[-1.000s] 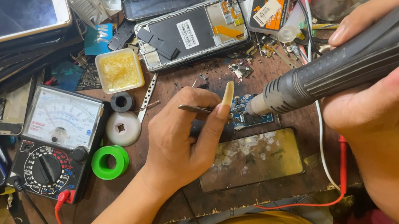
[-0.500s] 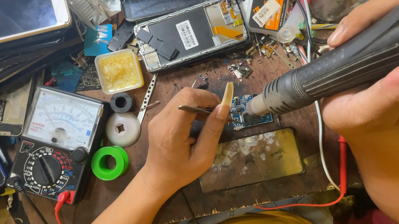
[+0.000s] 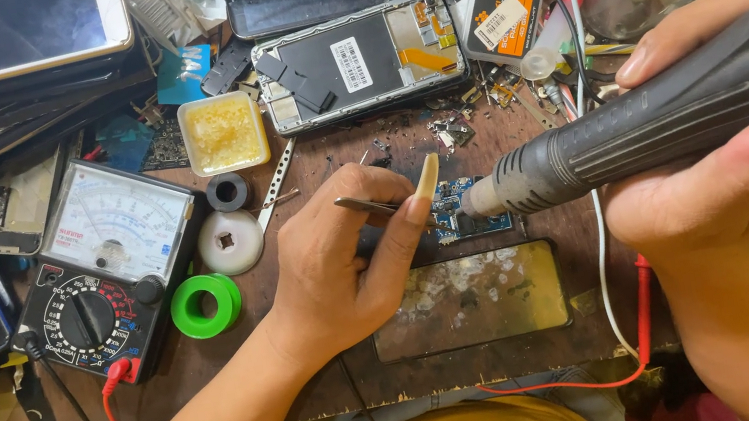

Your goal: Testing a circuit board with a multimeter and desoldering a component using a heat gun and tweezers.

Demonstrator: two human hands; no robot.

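A small blue circuit board (image 3: 458,209) lies in the middle of the brown workbench (image 3: 324,391). My left hand (image 3: 342,257) pinches thin metal tweezers (image 3: 368,206) whose tips point right at the board's left edge. My right hand (image 3: 743,169) grips the black handle of a hot-air rework tool (image 3: 646,135); its metal nozzle sits right over the board's right side. A worn glass panel (image 3: 466,299) lies flat just in front of the board, below both hands.
An analog multimeter (image 3: 101,271) with a red lead stands at the left, beside a green solder spool (image 3: 205,305) and a white spool (image 3: 231,242). An opened phone (image 3: 359,59), a yellow flux tub (image 3: 223,132), stacked phones and tablets (image 3: 1,39) and loose parts crowd the back.
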